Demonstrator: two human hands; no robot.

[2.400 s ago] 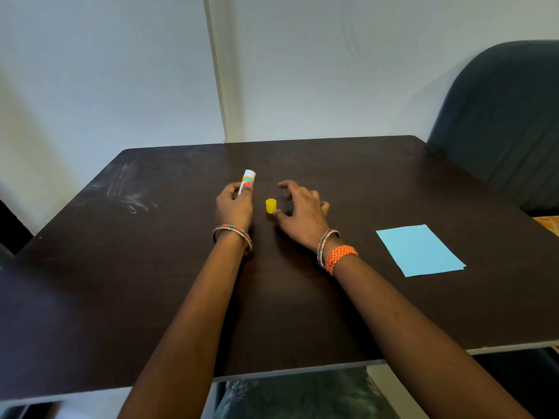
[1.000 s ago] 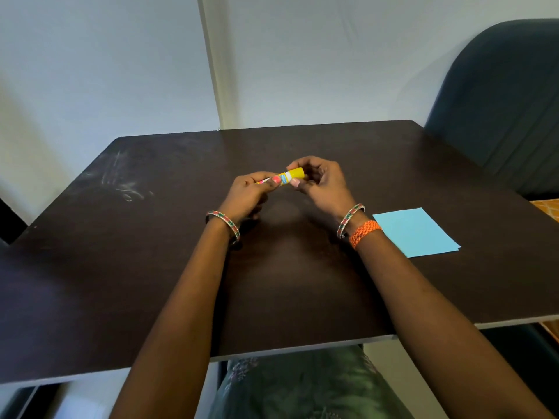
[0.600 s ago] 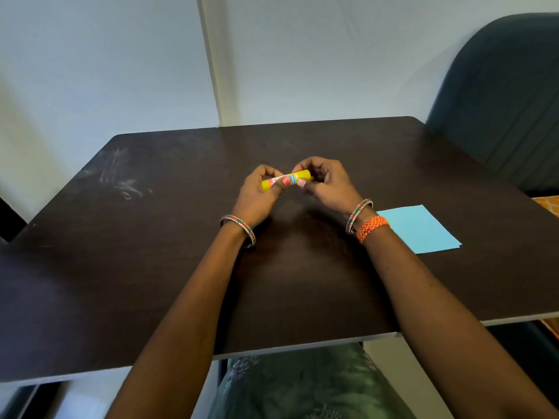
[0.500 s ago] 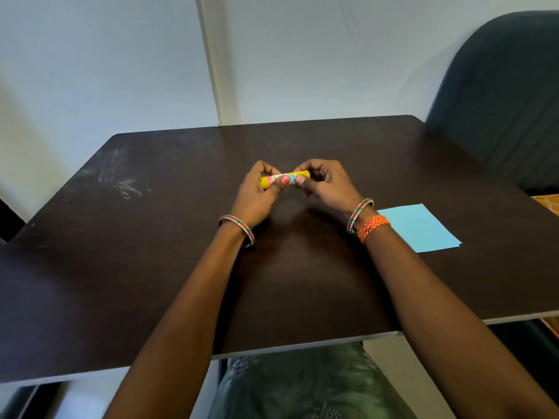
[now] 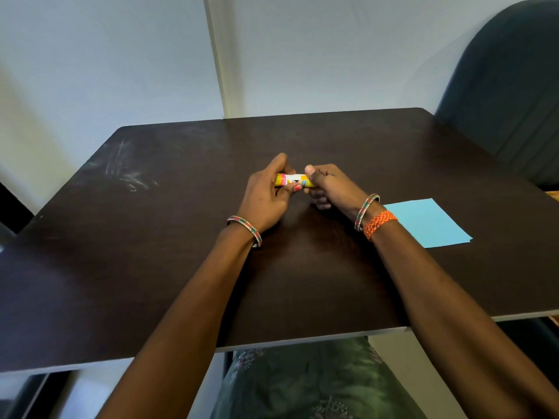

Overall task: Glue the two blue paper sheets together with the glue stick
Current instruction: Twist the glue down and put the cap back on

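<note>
A: What sits near the table's right edge?
B: The blue sheets, stacked, flat; a dark chair stands past the far right corner.
A: And the glue stick?
B: Level above the table's middle, left hand and right hand each with a grip curled round one end.

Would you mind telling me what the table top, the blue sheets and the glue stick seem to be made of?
Table top: probably dark wood-look laminate with a pale edge strip; faint grain, soft sheen, whitish scuffs.
Blue sheets: thin matte paper, lying flat, edges slightly offset.
Glue stick: apparently smooth plastic, yellow with a printed label, gripped by both hands.
</note>
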